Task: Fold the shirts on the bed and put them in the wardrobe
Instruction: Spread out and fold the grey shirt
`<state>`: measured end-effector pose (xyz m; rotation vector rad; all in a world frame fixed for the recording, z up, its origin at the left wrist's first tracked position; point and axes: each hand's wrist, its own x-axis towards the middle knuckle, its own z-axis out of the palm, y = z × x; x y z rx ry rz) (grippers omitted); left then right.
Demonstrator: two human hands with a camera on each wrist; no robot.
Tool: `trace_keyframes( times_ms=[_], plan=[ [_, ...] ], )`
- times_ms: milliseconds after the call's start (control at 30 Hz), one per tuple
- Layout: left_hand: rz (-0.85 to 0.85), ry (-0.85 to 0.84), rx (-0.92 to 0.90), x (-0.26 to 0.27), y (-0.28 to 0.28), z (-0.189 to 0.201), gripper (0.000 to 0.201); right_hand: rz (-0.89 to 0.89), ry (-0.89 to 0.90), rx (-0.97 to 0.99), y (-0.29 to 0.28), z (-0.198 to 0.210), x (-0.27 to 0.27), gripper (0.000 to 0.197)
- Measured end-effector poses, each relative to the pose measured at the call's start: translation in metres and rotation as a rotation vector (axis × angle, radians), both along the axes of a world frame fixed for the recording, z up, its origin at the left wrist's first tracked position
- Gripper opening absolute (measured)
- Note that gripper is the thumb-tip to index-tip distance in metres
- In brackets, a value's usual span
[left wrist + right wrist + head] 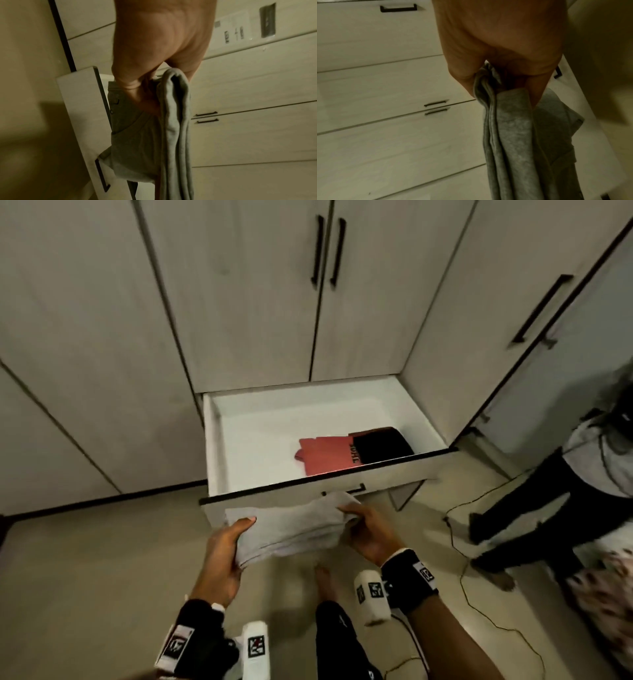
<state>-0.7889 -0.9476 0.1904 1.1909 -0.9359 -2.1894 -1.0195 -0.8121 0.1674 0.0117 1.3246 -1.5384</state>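
In the open drawer (219,446) at the foot of the wardrobe (239,302) we saw a folded red shirt (325,455) with dark lettering along one edge, lying flat on the white floor of the drawer toward its right front corner, and a folded black shirt (382,445) resting partly on the red one's right end. The drawer was boxy, white and smooth inside, with a pale wood-grain front and a thin black bar handle (356,490); the wardrobe doors above showed the same pale grain and long black handles. Just in front of the drawer front, over the beige floor (102,559), we held a folded grey shirt (294,529) between both hands. Our left hand (222,556) gripped its left end, thumb on top and fingers curled beneath; our right hand (368,534) gripped the right end, fingers curled round the bunched edge. In the wrist views the grey shirt (176,121) looked soft, with a heathered knit, stacked in several rounded layers, its folds pinched tight where the right hand (501,54) closed on it. At the far right a second person (565,494) in dark trousers stood beside a thin black cable (459,542) trailing across the floor.
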Motion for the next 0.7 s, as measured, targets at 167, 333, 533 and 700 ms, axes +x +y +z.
trace_keyframes(
  times_ms=[167, 333, 533, 700],
  plan=[
    [-0.041, -0.081, 0.056, -0.183, -0.068, -0.04, 0.02, -0.135, -0.038, 0.133, -0.05, -0.043, -0.171, 0.028],
    [-0.062, -0.212, 0.11, -0.328, -0.122, -0.064, 0.035, -0.197, -0.018, 0.222, -0.093, -0.058, -0.305, 0.012],
    [-0.167, -0.224, 0.057, -0.485, -0.165, -0.073, 0.022, -0.291, 0.035, 0.249, -0.126, -0.073, -0.446, 0.031],
    [-0.325, -0.319, 0.047, -0.561, -0.144, -0.128, 0.018, -0.371, 0.109, 0.439, -0.091, -0.125, -0.519, 0.007]
  ],
)
